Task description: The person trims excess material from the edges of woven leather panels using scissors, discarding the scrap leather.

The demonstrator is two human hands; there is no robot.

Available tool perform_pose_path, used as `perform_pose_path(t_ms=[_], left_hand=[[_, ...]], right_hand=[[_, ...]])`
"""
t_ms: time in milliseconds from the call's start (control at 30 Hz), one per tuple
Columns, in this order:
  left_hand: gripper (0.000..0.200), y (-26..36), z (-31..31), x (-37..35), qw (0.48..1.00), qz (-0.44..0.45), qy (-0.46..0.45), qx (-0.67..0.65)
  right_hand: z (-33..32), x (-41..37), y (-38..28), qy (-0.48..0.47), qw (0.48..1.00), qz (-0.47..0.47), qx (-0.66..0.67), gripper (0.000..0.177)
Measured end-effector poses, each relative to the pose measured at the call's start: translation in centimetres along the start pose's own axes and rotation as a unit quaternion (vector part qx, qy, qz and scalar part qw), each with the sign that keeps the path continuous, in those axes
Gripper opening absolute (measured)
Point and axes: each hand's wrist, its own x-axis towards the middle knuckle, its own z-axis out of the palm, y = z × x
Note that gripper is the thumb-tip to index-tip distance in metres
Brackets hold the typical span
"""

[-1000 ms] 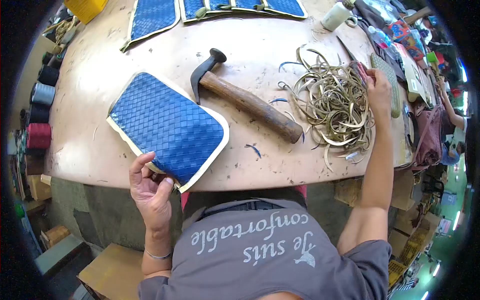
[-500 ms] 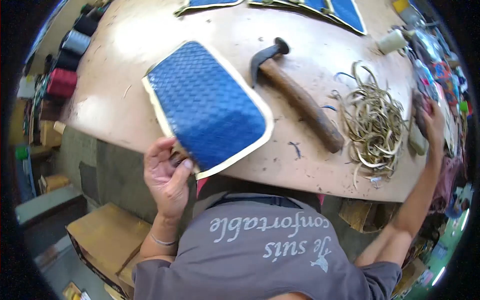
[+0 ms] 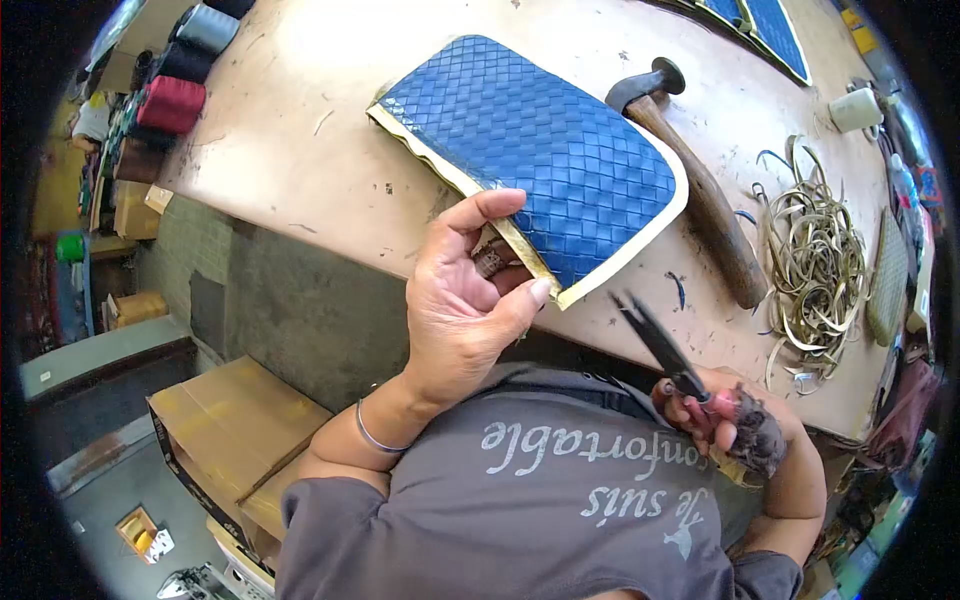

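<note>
My left hand [image 3: 465, 290] pinches the lower edge of a blue woven panel [image 3: 540, 140] with cream edging, thumb in front and fingers behind. The panel is tilted above the table's front edge. In my right hand [image 3: 735, 410] is a pair of scissors [image 3: 662, 345] with dark blades and cloth-wrapped handles. Their tips point up and left, a short way from the panel's lower corner, and look slightly apart. A hammer [image 3: 705, 200] with a wooden handle lies just right of the panel, its head partly behind the panel's edge.
A tangle of thin cream strips [image 3: 815, 265] lies right of the hammer on the table [image 3: 290, 150]. Beyond are a white thread spool [image 3: 855, 110] and more blue panels [image 3: 775, 35]. Coloured thread spools [image 3: 170, 105] line the left side. A cardboard box [image 3: 240, 430] stands below left.
My right hand has come back from the table's right side and now holds the scissors near my body. My left hand has shifted right and up in view with the panel.
</note>
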Motion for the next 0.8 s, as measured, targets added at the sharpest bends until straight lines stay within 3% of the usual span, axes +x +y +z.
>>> perform_pose_path(t_ms=[167, 800], left_hand=[[0.051, -0.2, 0.2, 0.2, 1.0, 0.007, 0.008, -0.024], [0.05, -0.6, 0.2, 0.3, 0.999, -0.007, 0.018, -0.048]], right_hand=[[0.2, 1.2, -0.6, -0.033, 0.997, 0.058, 0.031, 0.054], [-0.7, 2.3, 1.0, -0.057, 0.997, -0.002, -0.051, 0.051]])
